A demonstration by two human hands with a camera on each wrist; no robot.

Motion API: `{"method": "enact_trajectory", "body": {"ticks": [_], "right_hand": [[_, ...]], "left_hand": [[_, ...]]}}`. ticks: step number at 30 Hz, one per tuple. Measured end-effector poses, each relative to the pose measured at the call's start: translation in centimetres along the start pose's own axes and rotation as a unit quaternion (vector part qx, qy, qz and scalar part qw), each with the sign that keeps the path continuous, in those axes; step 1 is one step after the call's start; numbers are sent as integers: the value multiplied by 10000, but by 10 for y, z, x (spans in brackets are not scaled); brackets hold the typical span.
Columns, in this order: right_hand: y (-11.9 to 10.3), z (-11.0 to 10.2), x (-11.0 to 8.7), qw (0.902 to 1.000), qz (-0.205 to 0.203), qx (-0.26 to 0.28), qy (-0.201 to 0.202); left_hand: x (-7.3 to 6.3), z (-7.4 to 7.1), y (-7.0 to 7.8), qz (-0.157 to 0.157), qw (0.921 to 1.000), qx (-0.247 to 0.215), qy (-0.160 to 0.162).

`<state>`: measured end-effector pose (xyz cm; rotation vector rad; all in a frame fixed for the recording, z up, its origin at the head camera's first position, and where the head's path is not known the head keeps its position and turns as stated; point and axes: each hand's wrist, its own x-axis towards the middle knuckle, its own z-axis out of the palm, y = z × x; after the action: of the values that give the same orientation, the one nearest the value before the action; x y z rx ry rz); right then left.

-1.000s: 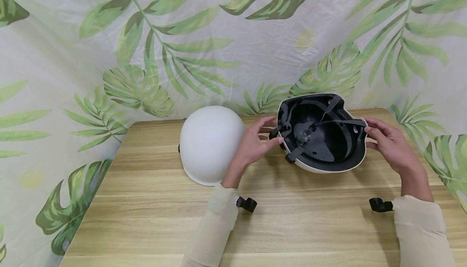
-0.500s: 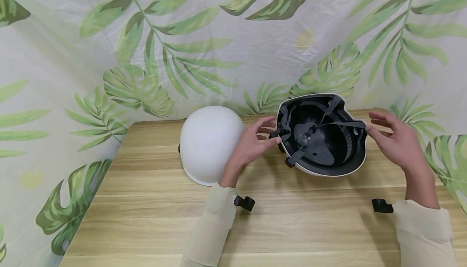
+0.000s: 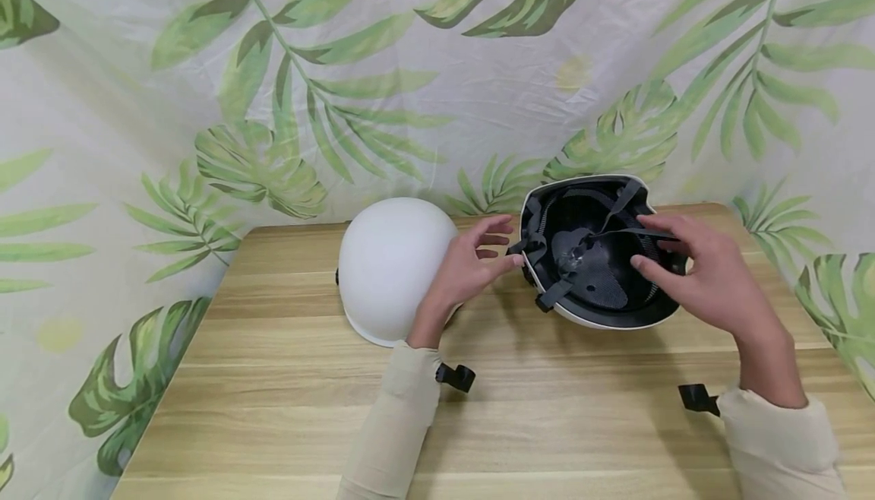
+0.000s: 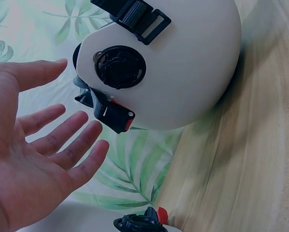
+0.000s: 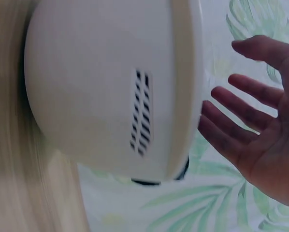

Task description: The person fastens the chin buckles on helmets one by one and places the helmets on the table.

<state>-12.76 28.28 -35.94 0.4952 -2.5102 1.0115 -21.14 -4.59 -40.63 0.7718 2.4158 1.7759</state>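
The step in hand appeared to be handling the white hard-shell helmet with black padded lining (image 3: 604,276), which lay upturned on the pale wood-grain bench (image 3: 547,424), right of a smooth white dome-shaped helmet (image 3: 393,268) set crown up. The right hand (image 3: 707,272) hung over the upturned one's right side, thumb and fingers parted, its grip wide and holding nothing. The left hand (image 3: 472,264) stood by the opposite rim, grip likewise wide; whether its thumb touched, I could not tell. A firm hold called, I judged, for curling both hands' fingers around the rim.
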Motion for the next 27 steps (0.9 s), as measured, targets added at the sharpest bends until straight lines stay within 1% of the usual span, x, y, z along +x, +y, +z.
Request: {"method": "enact_trajectory", "body": {"ticks": [3, 9, 12, 17, 21, 27], "right_hand": [[-6, 7, 0, 9996, -21, 77, -278], [-13, 22, 2, 9966, -276, 359, -692], [-17, 31, 2, 9955, -325, 229, -864], [-26, 43, 1, 9927, -574, -114, -1053], [-29, 53, 0, 9903, -741, -115, -1170], [-30, 66, 1, 9884, -827, -221, -1252]], "left_hand": [[0, -2, -1, 22, 10000, 29, 5], [-1, -5, -3, 21, 10000, 33, -34], [-1, -4, -4, 63, 10000, 3, -46], [0, -1, -5, 87, 9999, -47, -62], [1, 1, -7, 17, 10000, 40, -77], [2, 3, -10, -34, 9997, 210, -92]]}}
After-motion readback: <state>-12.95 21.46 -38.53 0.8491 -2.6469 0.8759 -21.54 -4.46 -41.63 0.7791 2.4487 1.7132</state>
